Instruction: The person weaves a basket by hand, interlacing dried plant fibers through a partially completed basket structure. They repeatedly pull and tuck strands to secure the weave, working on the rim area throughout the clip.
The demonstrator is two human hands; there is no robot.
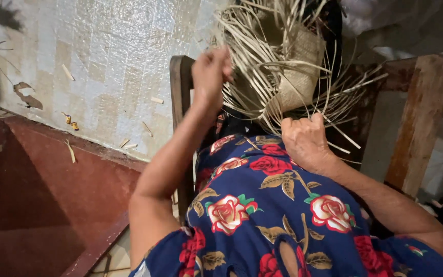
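- My left hand (210,72), upper centre of the frame, is raised and closed, its grip pinched on several pale straw strands at the left edge of the work.
- My right hand (306,141), centre right, is curled into a loose fist with the knuckles up; loose strands pass by its fingers, but I cannot tell from here whether the grip actually holds one.
- The work is a half-woven basket of pale tan flat straw strips (296,69), top centre of the frame, between and above both hands; many unwoven strands fan out from it in all directions.
- It sits at the far end of my lap, just beyond my knees, against a dark brown wooden chair frame (421,118) whose posts show at centre left and at the right.
- My lap is covered by a dark blue dress printed with red and cream roses (262,205), lower centre.
- Short straw offcuts (68,72) lie scattered on the worn pale tiled floor (114,46), upper left.
- A dark red step (42,190) fills the lower left.
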